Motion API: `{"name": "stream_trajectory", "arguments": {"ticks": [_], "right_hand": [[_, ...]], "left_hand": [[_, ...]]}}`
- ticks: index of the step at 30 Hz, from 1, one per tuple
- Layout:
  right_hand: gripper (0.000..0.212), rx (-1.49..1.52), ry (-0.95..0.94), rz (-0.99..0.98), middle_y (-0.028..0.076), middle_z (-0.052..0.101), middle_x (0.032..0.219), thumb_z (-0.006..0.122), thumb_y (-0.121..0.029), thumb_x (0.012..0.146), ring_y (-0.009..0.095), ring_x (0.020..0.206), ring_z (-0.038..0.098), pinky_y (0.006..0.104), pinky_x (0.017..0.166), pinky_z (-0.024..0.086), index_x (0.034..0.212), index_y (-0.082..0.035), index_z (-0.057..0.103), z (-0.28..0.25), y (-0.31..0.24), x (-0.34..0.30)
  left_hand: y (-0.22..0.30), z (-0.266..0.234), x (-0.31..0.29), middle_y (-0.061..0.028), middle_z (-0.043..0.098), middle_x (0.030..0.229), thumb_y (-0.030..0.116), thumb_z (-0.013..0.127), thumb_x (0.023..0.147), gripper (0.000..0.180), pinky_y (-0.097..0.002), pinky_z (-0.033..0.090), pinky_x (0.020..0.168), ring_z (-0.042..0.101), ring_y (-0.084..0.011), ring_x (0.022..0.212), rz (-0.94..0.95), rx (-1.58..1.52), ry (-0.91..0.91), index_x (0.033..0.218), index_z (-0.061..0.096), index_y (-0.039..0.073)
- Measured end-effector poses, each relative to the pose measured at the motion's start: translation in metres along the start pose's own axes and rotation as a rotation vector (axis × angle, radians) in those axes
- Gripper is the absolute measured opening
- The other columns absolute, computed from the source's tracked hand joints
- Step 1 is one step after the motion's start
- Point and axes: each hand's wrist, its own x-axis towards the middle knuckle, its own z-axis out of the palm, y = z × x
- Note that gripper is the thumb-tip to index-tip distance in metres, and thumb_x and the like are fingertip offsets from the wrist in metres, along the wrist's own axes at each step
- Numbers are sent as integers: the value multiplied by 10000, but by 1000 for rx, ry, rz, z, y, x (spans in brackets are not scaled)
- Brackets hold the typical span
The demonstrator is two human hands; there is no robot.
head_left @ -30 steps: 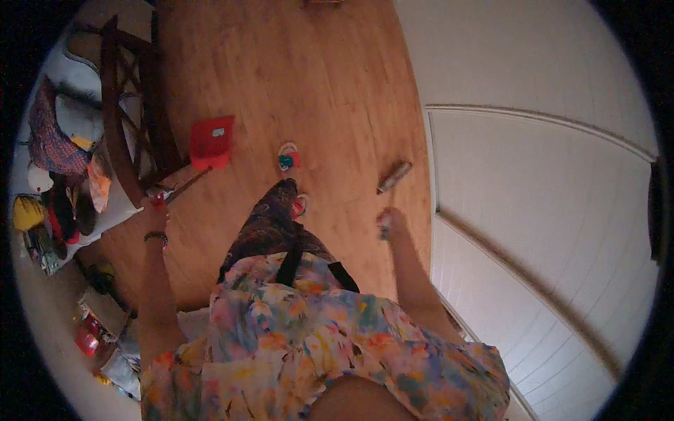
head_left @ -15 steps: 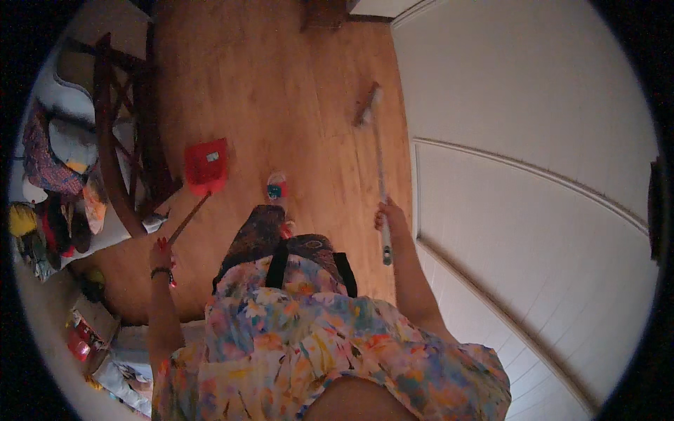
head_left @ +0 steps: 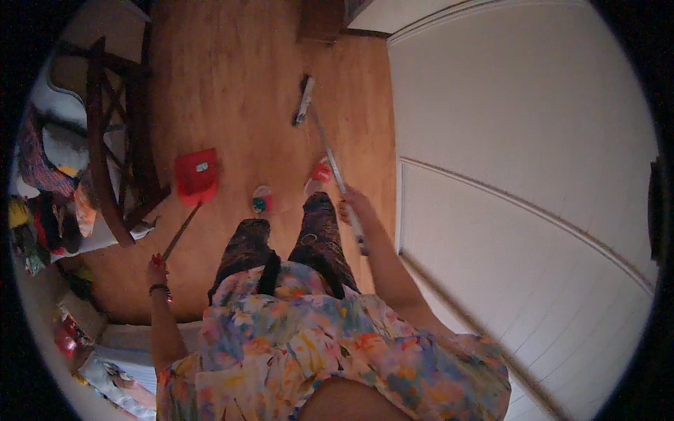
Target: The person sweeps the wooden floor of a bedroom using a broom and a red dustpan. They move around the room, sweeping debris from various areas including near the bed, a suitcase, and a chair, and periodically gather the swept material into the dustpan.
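My left hand [head_left: 158,269] is closed round the end of a long handle. At its far end a red dustpan [head_left: 196,174] rests on or just over the floor; I cannot tell which. Out to the right, my right hand [head_left: 357,209] grips the pale shaft of a broom [head_left: 330,156] near its upper end. The broom's head [head_left: 305,102], white with dark bristles, lies at the floor ahead of my feet. Dustpan and broom head are apart, the head farther away and to the right. Both my feet, in red slippers [head_left: 321,173], stand between the two tools.
Wooden planks cover the floor [head_left: 239,91]. White panelled doors [head_left: 519,112] run along the right. At left stands a dark wooden frame [head_left: 102,140], with cloths and bags [head_left: 56,168] behind it. Dark furniture [head_left: 319,21] is at the far end; boxes [head_left: 81,316] sit lower left.
The broom head has swung left across the floor, with my right hand moving left too. My right foot has come forward into sight. The dustpan has shifted slightly left and nearer.
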Motion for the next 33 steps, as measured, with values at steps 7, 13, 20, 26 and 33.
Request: {"name": "stream_trajectory", "arguments": {"ticks": [7, 13, 20, 26, 33], "right_hand": [[67, -247, 357, 13, 34, 411, 526, 467, -168, 827, 165, 396, 393, 301, 366, 339, 812, -104, 453, -129, -128, 33], [296, -258, 175, -2, 27, 416, 531, 496, -101, 786, 158, 404, 401, 304, 367, 343, 1066, -89, 401, -44, -88, 80], [600, -539, 204, 9, 39, 474, 554, 568, -71, 746, 143, 412, 443, 283, 361, 364, 1286, -95, 307, -122, -219, 24], [189, -697, 242, -113, 54, 525, 596, 571, -149, 731, 189, 503, 497, 321, 429, 413, 885, -55, 516, -173, -337, 123], [318, -847, 158, -22, 37, 502, 609, 517, -135, 775, 165, 488, 463, 294, 423, 400, 1069, -102, 403, -109, -275, 151]], "left_hand": [[-3, 20, -58, -55, 554, 621, 217, 608, 737, 286, -261, 410, 398, 520, -143, 480, -114, -101, 135, 938, 545, 24], [42, 81, -133, -62, 578, 669, 159, 634, 719, 245, -269, 405, 396, 528, -154, 499, -428, -95, 228, 893, 563, 2], [25, 148, -149, -47, 525, 577, 195, 656, 696, 231, -275, 389, 377, 504, -158, 459, -466, -449, 281, 819, 552, 29], [50, 184, -165, -54, 525, 557, 207, 636, 710, 207, -276, 381, 364, 493, -156, 437, -536, -354, 241, 760, 543, 29], [70, 187, -175, -70, 546, 545, 234, 620, 728, 235, -284, 374, 353, 489, -152, 418, -581, -240, 187, 691, 548, 14]]}}
